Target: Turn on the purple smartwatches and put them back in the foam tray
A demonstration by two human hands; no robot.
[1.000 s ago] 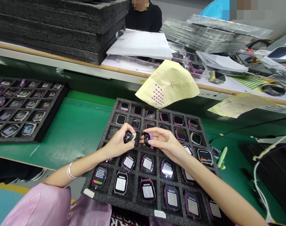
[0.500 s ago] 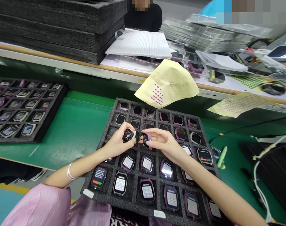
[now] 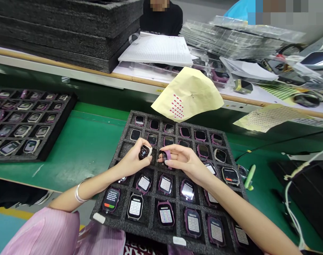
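Over the black foam tray (image 3: 164,233), my left hand (image 3: 133,157) is closed on a smartwatch body (image 3: 144,152) with a pale case and a dark, lit face. Just to its right, my right hand (image 3: 186,161) pinches a purple smartwatch body (image 3: 167,156), tilted on edge, between thumb and fingers. A small gap separates the two watches. Below and around them, the tray's square compartments hold many more watch bodies. Near rows show white grid screens, as on one purple-cased watch (image 3: 165,214); far rows have dark screens, such as one watch (image 3: 185,132).
Another foam tray of watches (image 3: 20,124) lies left on the green table (image 3: 79,141). Stacked foam trays (image 3: 71,32) and papers (image 3: 156,47) stand on the shelf behind, where a yellow sheet (image 3: 189,95) hangs down. A green tool (image 3: 250,177) and white cables (image 3: 289,202) lie right. A person sits opposite.
The purple watch in my right hand has turned a little more edge-on. The left-hand watch has tilted slightly. Both hands stay in nearly the same place.
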